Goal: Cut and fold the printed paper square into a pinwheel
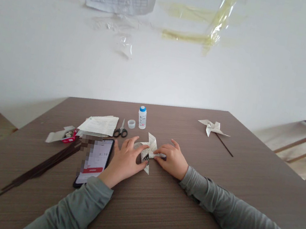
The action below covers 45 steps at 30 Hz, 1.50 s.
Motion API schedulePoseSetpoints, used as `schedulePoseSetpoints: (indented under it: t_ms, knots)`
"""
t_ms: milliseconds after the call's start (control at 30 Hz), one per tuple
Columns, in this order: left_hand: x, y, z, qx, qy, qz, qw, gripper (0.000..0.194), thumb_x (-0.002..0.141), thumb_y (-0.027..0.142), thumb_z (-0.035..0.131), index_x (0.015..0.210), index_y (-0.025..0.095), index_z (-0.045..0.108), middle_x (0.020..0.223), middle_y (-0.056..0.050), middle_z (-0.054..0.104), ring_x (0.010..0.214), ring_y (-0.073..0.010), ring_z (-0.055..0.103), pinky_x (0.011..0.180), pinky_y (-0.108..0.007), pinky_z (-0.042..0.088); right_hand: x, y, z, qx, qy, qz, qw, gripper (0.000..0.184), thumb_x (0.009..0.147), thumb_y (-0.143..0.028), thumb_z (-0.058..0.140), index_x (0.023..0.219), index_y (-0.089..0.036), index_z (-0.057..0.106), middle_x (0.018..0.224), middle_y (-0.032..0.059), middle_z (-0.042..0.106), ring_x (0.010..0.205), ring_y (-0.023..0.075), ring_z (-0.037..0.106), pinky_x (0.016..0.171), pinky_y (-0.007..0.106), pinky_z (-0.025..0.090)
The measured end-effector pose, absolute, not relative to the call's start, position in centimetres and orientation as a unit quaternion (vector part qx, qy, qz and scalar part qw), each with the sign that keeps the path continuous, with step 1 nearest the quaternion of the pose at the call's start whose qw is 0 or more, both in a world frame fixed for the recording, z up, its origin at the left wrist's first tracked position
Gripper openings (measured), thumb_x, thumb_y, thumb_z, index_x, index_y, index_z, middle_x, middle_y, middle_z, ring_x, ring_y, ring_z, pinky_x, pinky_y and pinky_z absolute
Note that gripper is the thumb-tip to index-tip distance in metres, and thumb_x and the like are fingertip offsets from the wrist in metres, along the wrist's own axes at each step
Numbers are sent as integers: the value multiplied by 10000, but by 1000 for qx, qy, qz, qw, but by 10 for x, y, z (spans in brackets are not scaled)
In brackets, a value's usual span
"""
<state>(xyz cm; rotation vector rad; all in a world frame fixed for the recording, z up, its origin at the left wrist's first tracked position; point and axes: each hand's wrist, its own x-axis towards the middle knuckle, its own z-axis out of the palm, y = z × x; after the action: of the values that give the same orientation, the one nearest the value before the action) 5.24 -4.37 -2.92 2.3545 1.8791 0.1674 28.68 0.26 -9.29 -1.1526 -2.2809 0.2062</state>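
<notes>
A paper pinwheel (152, 145), folded from printed paper, lies on the brown table between my hands. My left hand (126, 161) has its thumb and fingers closed on the pinwheel's left side. From the other side, my right hand (173, 159) pinches the pinwheel near its middle and right blade. No stick shows on this pinwheel. Just left of my left hand lies a phone (94, 163) with a lit screen. Behind my hands stand a white glue bottle (142, 118) with a blue cap and a small clear cap or cup (131, 124).
Black-handled scissors (121, 131) lie beside a stack of printed paper (98, 125). Further left are a small open box (69, 135) with metal bits and a bundle of dark thin sticks (44, 165). A pinwheel on a stick (212, 129) lies at the back right, near the wall (176, 83).
</notes>
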Motion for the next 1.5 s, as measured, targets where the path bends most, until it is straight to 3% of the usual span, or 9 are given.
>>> schedulePoseSetpoints:
  t_ms: [500, 933, 1067, 1267, 1500]
  knots:
    - [51, -42, -29, 785, 615, 40, 62, 506, 1080, 457, 777, 1586, 459, 787, 1912, -121, 474, 1751, -475, 439, 1412, -883, 212, 286, 1, -89, -436, -853, 91, 270, 135, 1025, -209, 854, 1103, -304, 910, 1123, 56, 917, 1163, 310, 860, 1391, 718, 395]
    - [51, -42, -33, 786, 613, 71, 44, 501, 1046, 418, 847, 1547, 427, 828, 1908, -136, 487, 1729, -524, 471, 1398, -922, 232, 286, 2, -89, -438, -852, 97, 270, 117, 1021, -223, 875, 1096, -305, 912, 1125, 60, 912, 1144, 311, 856, 1388, 728, 396]
    - [53, -44, -31, 783, 614, 85, 46, 533, 1047, 388, 853, 1578, 406, 805, 1918, -163, 461, 1734, -501, 474, 1399, -915, 244, 286, 2, -89, -437, -853, 98, 267, 127, 1022, -215, 871, 1106, -301, 911, 1142, 65, 915, 1158, 317, 860, 1386, 737, 398]
    - [52, -44, -30, 785, 613, 71, 53, 439, 1068, 380, 836, 1504, 424, 853, 1924, -119, 465, 1746, -490, 461, 1419, -911, 192, 287, 3, -93, -428, -855, 87, 279, 118, 1023, -219, 857, 1091, -302, 906, 1108, 63, 913, 1127, 308, 854, 1375, 729, 403]
    - [52, -43, -32, 788, 610, 67, 54, 419, 1072, 407, 837, 1489, 434, 869, 1904, -117, 505, 1718, -516, 496, 1396, -940, 218, 286, 3, -92, -439, -853, 94, 267, 124, 1029, -220, 856, 1098, -308, 910, 1128, 60, 914, 1171, 321, 856, 1396, 727, 379]
